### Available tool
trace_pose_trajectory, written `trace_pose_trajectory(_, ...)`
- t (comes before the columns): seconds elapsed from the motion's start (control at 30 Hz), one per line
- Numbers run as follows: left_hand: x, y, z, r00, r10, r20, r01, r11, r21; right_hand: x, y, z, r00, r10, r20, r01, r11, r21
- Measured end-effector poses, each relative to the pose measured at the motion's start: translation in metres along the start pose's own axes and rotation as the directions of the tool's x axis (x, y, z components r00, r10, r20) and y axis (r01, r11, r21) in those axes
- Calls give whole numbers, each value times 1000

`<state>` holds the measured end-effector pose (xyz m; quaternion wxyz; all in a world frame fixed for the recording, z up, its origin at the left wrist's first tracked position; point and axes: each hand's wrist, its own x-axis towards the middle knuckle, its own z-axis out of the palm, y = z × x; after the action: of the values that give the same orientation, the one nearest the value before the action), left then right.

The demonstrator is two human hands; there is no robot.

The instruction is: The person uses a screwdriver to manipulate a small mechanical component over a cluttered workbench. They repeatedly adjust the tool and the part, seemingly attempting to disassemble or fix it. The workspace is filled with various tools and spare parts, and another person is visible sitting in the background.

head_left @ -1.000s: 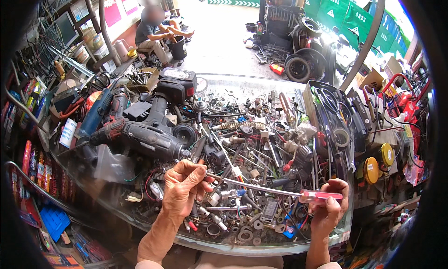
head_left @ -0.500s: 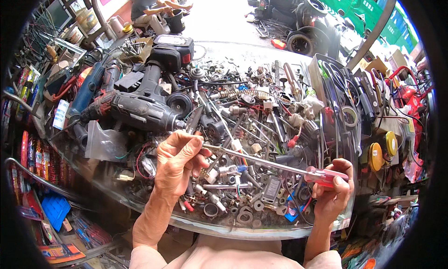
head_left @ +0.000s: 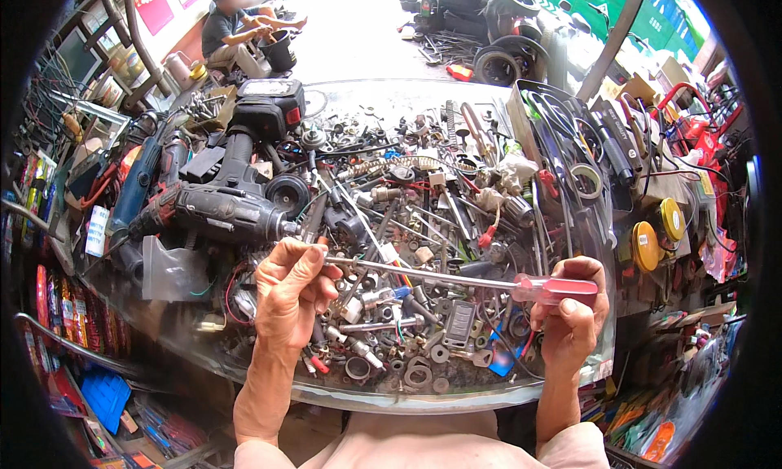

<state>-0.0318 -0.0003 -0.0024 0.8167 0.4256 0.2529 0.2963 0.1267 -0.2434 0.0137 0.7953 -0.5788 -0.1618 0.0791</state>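
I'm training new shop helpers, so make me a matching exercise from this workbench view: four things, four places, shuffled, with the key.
Things
1. red screwdriver handle
2. black cordless power tool
3. round yellow discs
4. black bucket

Places
A. beside a seated person
B. in the right hand
C. farther right than the right hand
D. on the bench, at left

Right pairs: 1-B, 2-D, 3-C, 4-A

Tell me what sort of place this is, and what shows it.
Probably a small repair workshop: a cordless power tool lies on a bench strewn with loose metal parts, and a red-handled screwdriver is held above them.
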Motion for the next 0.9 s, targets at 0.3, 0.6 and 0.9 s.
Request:
trace_pose_trajectory(0.3, -1, 2, -1, 1000, 6, 1, -6, 1000, -26, -2, -4, -7, 985, 167, -51, -170, 984, -53)
trace_pose_trajectory(0.6, -1, 4, -1, 1000, -26, 2, 26, 999, -39, -3, 0, -12, 992, 116, -43, -119, 988, -96)
trace_pose_trajectory(0.9, -1, 3, -2, 999, -38, 13, 39, 998, -56, -5, -3, 2, 999, -9, -39, 9, 1000, 0)
